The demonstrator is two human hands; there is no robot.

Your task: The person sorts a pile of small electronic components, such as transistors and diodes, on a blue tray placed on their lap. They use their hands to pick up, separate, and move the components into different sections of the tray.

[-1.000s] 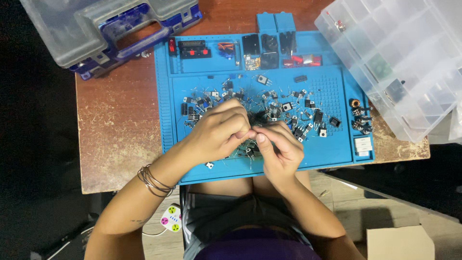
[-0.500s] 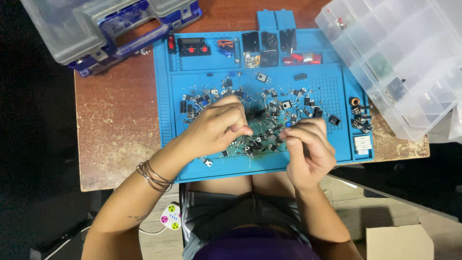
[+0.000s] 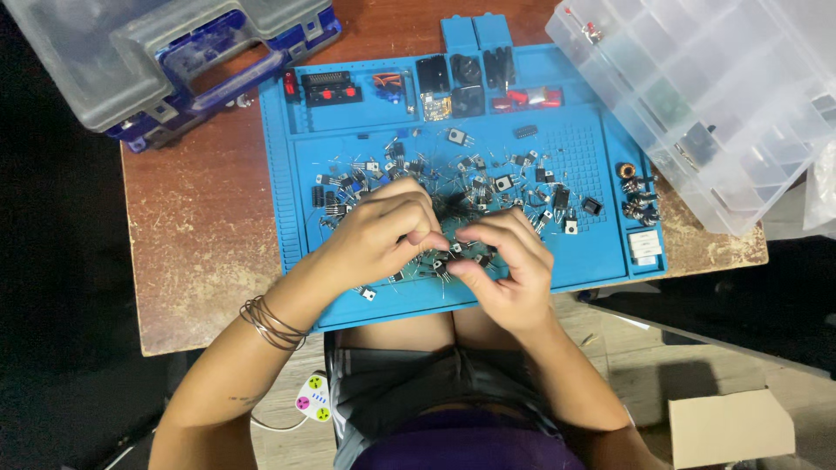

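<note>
On the blue silicone work mat [image 3: 348, 300], both hands pinch tiny black legged components [image 3: 446, 265]: left hand [image 3: 383, 235], right hand [image 3: 509, 265]; sorting seems underway.

Little black parts with thin metal legs on a mat

The tiny black electronic parts [image 3: 453, 261] lie scattered in a messy heap in the middle of the flat blue rubber mat [image 3: 601, 261], many with legs pointing different ways.

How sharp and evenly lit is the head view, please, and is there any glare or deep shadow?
Head view: the blue mat and small parts are sharp and evenly lit; the left hand and right hand show no obvious blur; soft sheen on the clear plastic organiser; the floor left of the wooden table falls into near black.
</note>
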